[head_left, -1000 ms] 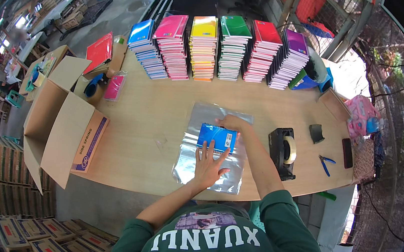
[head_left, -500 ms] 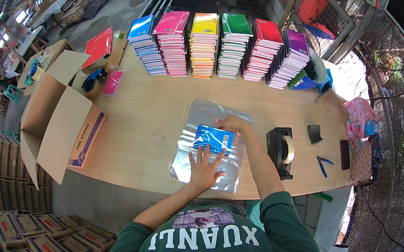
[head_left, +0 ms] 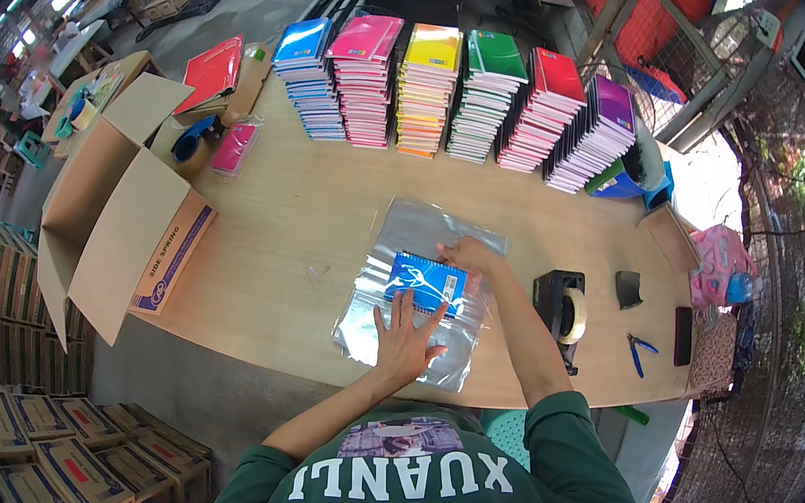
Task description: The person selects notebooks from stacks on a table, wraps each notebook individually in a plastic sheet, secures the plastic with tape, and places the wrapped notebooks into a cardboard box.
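The left hand (head_left: pixel 404 337) lies flat with its fingers spread on a clear plastic bag (head_left: pixel 417 294), pressing it to the wooden table (head_left: pixel 295 228), fingertips at the near edge of a blue spiral notebook (head_left: pixel 428 283) that lies on the bag in the middle of the table. The right hand (head_left: pixel 462 254) rests at the notebook's far edge, fingers curled together on it. Just right stands a black tape dispenser (head_left: pixel 561 311), with blue pliers (head_left: pixel 640 349) beyond. An open cardboard box (head_left: pixel 117 206) sits at the left. Along the far edge stand 6 stacks of notebooks (head_left: pixel 461 98).
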Demonstrator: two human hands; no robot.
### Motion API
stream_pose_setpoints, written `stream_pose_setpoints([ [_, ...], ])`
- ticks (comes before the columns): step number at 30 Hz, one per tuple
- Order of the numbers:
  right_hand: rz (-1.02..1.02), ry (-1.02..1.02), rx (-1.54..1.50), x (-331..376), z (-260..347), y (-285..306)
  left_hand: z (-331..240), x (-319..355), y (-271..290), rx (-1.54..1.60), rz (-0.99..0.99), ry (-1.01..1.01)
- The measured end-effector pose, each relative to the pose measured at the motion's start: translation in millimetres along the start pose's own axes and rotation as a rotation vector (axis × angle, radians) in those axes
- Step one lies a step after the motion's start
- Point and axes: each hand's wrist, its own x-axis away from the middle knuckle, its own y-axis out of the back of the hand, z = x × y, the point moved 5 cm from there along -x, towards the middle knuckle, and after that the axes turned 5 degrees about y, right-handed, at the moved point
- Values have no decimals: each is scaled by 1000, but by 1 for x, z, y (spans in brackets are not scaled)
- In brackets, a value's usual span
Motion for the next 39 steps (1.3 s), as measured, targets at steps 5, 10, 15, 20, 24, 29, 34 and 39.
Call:
stream_pose_setpoints([
  [5, -806, -113, -17, 2, 0, 7, 11, 5, -3, 24, 2, 31],
  [10, -862, 182, 237, 7, 5, 8, 14, 4, -6, 38, -6, 6],
  [15, -1042, 88, 124, 12, 3, 5, 13, 4, -5, 71, -7, -2],
  [20, -1025, 251, 181, 11, 4, 9, 15, 4, -5, 88, -52, -27],
  [24, -993, 309, 248, 20, 17, 19, 17, 6, -8, 112, -67, -29],
  [29, -713, 105, 174, 12, 35, 31, 20, 10, -10, 109, -77, -22],
  [34, -527, -60, -62, -8, 13, 38, 16, 9, -8, 128, -64, -30],
  [39, -663, 221, 116, -1, 27, 37, 17, 10, -8, 120, -66, -24],
])
